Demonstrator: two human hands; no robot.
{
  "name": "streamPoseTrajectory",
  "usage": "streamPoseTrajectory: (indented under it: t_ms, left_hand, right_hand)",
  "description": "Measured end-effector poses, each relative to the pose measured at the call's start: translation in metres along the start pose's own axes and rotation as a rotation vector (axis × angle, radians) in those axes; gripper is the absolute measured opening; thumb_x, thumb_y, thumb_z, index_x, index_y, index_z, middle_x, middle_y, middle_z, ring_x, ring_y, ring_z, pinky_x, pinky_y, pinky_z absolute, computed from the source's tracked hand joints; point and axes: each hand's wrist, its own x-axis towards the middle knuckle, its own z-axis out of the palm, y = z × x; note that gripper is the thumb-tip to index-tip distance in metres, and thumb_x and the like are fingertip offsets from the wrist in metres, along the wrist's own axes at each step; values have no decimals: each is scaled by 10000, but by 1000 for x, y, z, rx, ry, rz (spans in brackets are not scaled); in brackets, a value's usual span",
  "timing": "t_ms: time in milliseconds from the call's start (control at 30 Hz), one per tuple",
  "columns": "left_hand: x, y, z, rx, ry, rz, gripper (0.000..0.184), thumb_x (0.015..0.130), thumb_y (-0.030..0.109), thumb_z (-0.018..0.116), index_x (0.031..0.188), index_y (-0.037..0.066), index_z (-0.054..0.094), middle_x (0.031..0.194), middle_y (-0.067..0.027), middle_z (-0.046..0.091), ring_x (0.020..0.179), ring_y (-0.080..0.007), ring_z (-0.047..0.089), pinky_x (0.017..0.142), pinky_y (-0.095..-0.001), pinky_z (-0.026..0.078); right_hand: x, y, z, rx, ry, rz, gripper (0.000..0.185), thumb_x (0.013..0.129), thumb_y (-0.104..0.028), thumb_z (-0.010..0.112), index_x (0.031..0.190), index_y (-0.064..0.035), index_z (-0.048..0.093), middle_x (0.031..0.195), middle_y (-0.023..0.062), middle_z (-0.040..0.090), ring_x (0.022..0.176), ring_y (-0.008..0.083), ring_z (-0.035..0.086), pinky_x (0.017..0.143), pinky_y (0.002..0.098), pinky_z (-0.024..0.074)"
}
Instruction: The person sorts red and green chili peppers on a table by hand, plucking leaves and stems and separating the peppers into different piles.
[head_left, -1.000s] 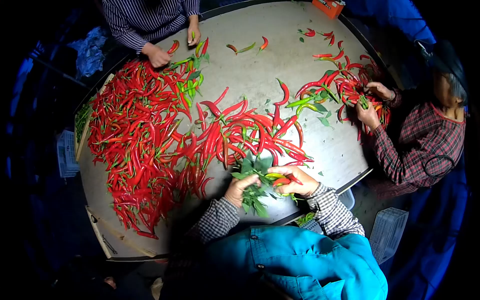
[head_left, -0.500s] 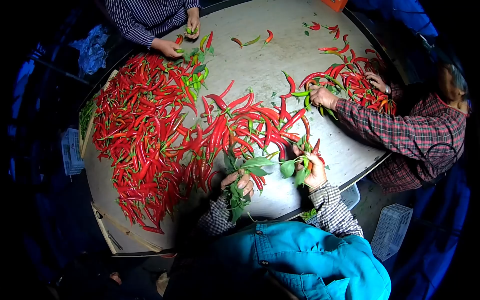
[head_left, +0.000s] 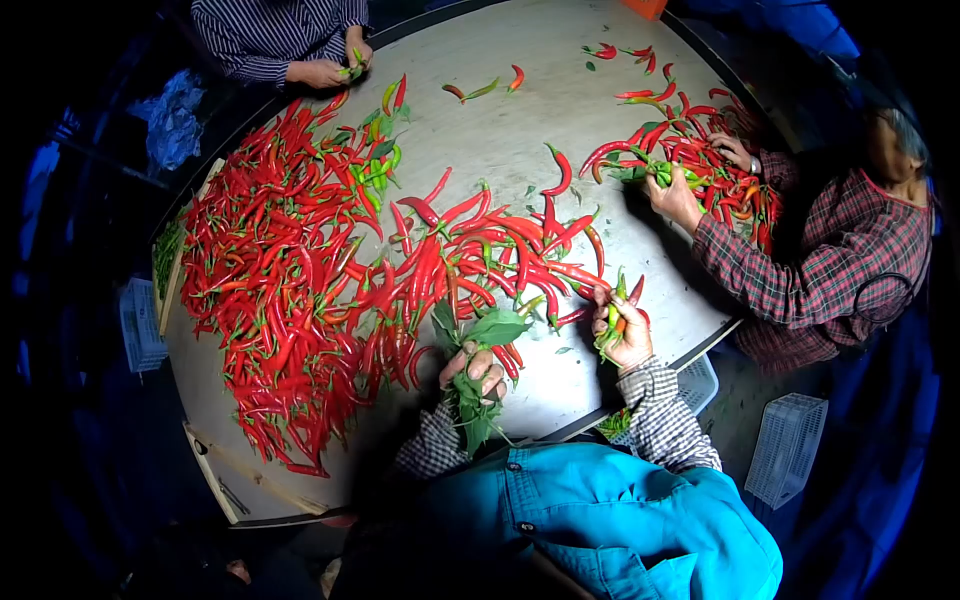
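My left hand is closed around a bunch of green leaves, with one broad leaf sticking out above the fingers. To its right, my right hand grips several chili peppers, green and orange-red ones, with their tips pointing up and away. Just beyond both hands lies a loose band of red chili peppers on the pale table. It runs leftward into a large heap of red chili peppers.
Across the table, a person in a striped shirt handles something green. On the right, a person in a plaid shirt holds green chili peppers over a smaller red heap. White plastic crates stand below the table edge.
Leaves that stretched between my hands are now gathered in my left hand. The plaid-sleeved hand has drawn back right with green peppers. The striped-sleeved person's hands have come together.
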Motion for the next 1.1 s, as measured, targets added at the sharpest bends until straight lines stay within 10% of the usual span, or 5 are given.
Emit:
streamPoseTrajectory:
  t_ms: [233, 300, 633, 933, 1100]
  left_hand:
    - [3, -4, -4, -110, -145, -190, 222, 891, 174, 366, 1058, 100, 492, 817, -62, 518, 676, -214, 508, 615, -325, 447]
    - [0, -19, 13, -117, 231, 44, 224, 888, 170, 370, 1063, 103, 491, 825, -71, 515, 692, -218, 503, 606, -338, 459]
    - [3, -32, 32, 138, 807, -175, 175, 896, 234, 463, 1024, 115, 479, 799, -53, 523, 681, -195, 508, 538, -300, 476]
    - [-12, -15, 21, 235, 797, -27, 285, 924, 366, 401, 814, 110, 461, 712, -58, 476, 644, -210, 507, 489, -292, 454]
    - [-3, -31, 15, 1057, 1060, -290, 132, 845, 145, 579, 934, 51, 553, 789, -24, 578, 722, -114, 555, 654, -252, 462]
  right_hand:
    - [-12, 30, 5, -144, -104, 65, 238, 777, -95, 606, 994, -54, 516, 869, 53, 583, 705, 154, 564, 609, 311, 469]
    - [-18, 37, 25, -256, -105, 24, 274, 793, -115, 610, 1038, -31, 519, 901, 60, 590, 691, 140, 568, 602, 296, 478]
    - [-16, 37, 42, -222, -288, 292, 345, 805, -112, 603, 1116, -27, 479, 952, 97, 595, 664, 129, 574, 551, 258, 493]
    - [5, 18, 9, 58, -10, -99, 228, 829, -127, 569, 1006, -7, 488, 900, 75, 555, 643, 122, 527, 525, 240, 470]
    - [-13, -11, 8, -91, 17, -192, 236, 835, -137, 561, 1002, 25, 520, 810, 56, 547, 625, 119, 515, 518, 246, 456]
